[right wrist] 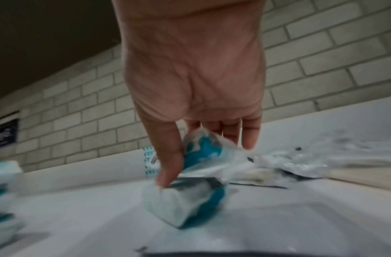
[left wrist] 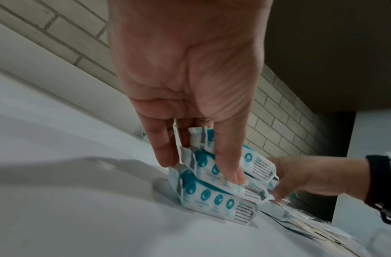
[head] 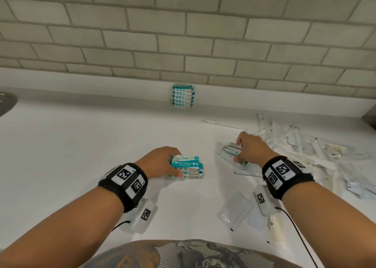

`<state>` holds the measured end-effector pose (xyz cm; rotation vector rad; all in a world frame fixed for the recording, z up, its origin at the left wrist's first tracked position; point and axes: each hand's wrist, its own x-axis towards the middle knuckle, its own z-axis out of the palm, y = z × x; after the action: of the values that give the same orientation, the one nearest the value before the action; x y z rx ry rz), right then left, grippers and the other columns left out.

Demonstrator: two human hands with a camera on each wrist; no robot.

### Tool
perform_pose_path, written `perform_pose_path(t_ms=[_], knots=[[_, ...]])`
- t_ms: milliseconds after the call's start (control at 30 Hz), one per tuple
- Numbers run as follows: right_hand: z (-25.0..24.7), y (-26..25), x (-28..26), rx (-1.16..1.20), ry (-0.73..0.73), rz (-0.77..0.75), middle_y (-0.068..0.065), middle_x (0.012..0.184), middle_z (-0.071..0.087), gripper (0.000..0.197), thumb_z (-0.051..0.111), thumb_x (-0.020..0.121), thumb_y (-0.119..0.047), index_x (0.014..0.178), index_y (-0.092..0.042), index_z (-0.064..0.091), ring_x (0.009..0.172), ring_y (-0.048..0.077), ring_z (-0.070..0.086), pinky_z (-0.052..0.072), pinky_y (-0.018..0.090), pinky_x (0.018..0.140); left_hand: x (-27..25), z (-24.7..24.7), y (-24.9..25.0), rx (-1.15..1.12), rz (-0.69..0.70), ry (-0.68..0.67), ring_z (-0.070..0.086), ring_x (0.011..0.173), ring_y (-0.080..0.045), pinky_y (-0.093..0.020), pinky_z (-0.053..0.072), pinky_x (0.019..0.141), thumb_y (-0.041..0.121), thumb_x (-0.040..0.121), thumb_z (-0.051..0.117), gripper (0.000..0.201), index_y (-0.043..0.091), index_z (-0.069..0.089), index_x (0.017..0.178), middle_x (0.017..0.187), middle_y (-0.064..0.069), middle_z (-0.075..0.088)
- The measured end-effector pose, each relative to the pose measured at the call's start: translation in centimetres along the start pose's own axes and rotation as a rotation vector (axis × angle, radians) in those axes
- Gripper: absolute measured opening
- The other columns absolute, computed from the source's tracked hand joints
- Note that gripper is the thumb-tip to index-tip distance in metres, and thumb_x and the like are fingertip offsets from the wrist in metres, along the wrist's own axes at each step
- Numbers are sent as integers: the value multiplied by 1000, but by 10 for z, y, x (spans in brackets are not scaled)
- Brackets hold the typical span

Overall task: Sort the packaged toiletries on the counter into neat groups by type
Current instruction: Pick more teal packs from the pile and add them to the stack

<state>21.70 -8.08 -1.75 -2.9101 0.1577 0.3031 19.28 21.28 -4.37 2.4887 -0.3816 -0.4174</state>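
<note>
My left hand (head: 162, 163) grips a small stack of teal-and-white mini wipes packs (head: 187, 167) on the white counter (head: 81, 145), thumb on the near side and fingers on the far side; the left wrist view shows three packs (left wrist: 214, 180) under the hand (left wrist: 196, 156). My right hand (head: 247, 148) pinches two more wipes packs (head: 228, 152), seen blurred in the right wrist view as packs (right wrist: 190, 200) with the thumb (right wrist: 168, 167) pressing on them. A tidy stack of wipes packs (head: 183, 96) stands against the tiled wall.
A loose heap of clear-wrapped toothbrushes and other white sachets (head: 315, 152) spreads over the right of the counter. Flat white packets (head: 234, 209) lie near the front edge by my right wrist. A dark round object (head: 6, 105) sits at the far left.
</note>
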Motion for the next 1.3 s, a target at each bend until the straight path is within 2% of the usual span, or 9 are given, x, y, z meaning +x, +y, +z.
perform_pose_path(t_ms=[67, 133, 267, 467, 733, 900, 1000, 1133, 1300], knots=[[-4, -9, -4, 94, 86, -63, 2, 92, 62, 32, 74, 78, -25, 94, -22, 47, 79, 18, 55, 47, 31, 66, 0, 0, 0, -10, -5, 1, 59, 85, -2, -14, 45, 68, 32, 71, 83, 42, 28, 62, 107, 95, 17, 60], [-5, -22, -10, 328, 12, -107, 0, 86, 62, 17, 65, 88, -28, 95, -19, 53, 70, 14, 56, 44, 26, 57, 0, 1, 0, -12, -7, 0, 60, 87, -4, -14, 45, 69, 31, 71, 83, 42, 27, 61, 107, 96, 16, 60], [-3, -37, -17, 728, -238, -123, 1, 87, 66, 11, 67, 90, -21, 98, -13, 68, 72, 11, 58, 49, 22, 59, 0, 1, 1, -4, -11, 4, 60, 87, -6, -15, 45, 70, 31, 71, 84, 44, 27, 61, 108, 97, 15, 60], [-8, -54, -14, 823, -310, -183, 6, 91, 70, 7, 67, 87, -5, 93, -9, 67, 78, 15, 62, 51, 24, 61, 0, 1, 3, 16, -12, 3, 61, 94, -10, -24, 50, 81, 32, 72, 82, 45, 25, 60, 111, 107, 9, 62], [-9, -99, -18, 433, -288, -387, -2, 96, 70, 16, 66, 89, -8, 101, -14, 75, 81, 8, 60, 49, 20, 68, -1, 1, 1, 46, 0, -11, 60, 94, -13, -27, 49, 81, 37, 71, 82, 47, 25, 59, 110, 105, 9, 64], [-6, -120, -35, 28, 35, -343, -1, 108, 51, 33, 59, 90, -48, 113, -25, 65, 97, 17, 57, 43, 27, 71, 1, 1, 1, 78, 6, -5, 58, 91, -13, -24, 45, 75, 39, 71, 82, 46, 23, 59, 108, 103, 6, 63], [-1, -129, -49, -99, -50, -325, 4, 118, 51, 55, 50, 87, -66, 123, -25, 61, 101, 23, 57, 44, 32, 73, 2, 3, -2, 66, 0, 6, 60, 90, -11, -21, 44, 70, 40, 70, 82, 47, 24, 60, 107, 99, 10, 63], [-3, -133, -58, -121, -156, -389, 5, 119, 39, 40, 66, 85, -49, 118, -26, 64, 89, 21, 54, 46, 30, 73, 1, 3, -2, 16, -8, 18, 56, 81, -9, -16, 39, 63, 34, 68, 84, 42, 27, 57, 100, 89, 14, 58], [-7, -126, -61, -64, -244, -536, -5, 141, 32, 22, 73, 82, -33, 103, -24, 72, 108, 19, 54, 48, 27, 76, -1, 3, -2, 8, -17, 21, 54, 74, -5, -19, 39, 61, 37, 69, 83, 38, 28, 57, 94, 85, 13, 58]])
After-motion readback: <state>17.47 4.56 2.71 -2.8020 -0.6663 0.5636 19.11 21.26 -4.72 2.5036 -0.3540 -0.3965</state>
